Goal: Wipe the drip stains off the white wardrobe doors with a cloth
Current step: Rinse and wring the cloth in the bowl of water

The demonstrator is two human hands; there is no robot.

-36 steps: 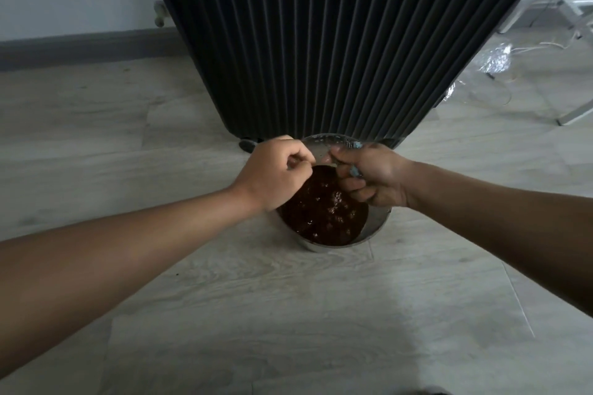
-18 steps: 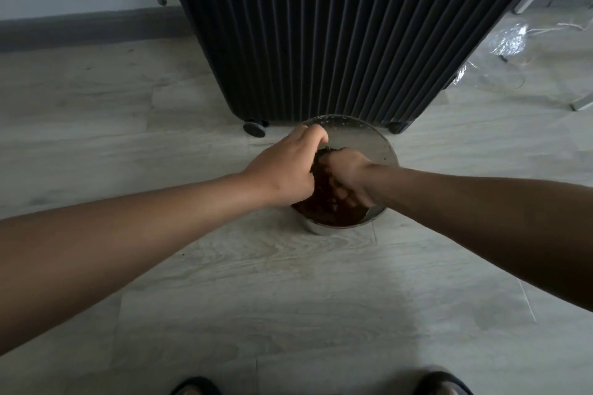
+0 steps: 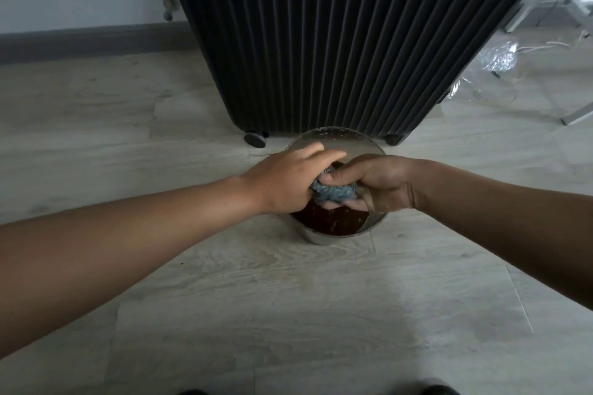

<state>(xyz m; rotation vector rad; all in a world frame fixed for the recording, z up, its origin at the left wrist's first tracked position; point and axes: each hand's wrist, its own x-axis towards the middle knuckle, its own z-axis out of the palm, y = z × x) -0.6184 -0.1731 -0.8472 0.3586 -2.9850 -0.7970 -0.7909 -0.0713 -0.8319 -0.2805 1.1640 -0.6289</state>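
While the left hand (image 3: 285, 179) and right hand (image 3: 378, 184) each clenched an end of a bunched grey-blue cloth (image 3: 333, 192), it hung just above dark brown liquid (image 3: 327, 221) in a steel bowl (image 3: 333, 133) on the floor (image 3: 288, 298), close before a ribbed black suitcase (image 3: 337, 42).

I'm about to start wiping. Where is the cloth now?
Head view, centre: the grey-blue cloth is bunched between the left hand and right hand, over the metal bowl in front of the black suitcase.
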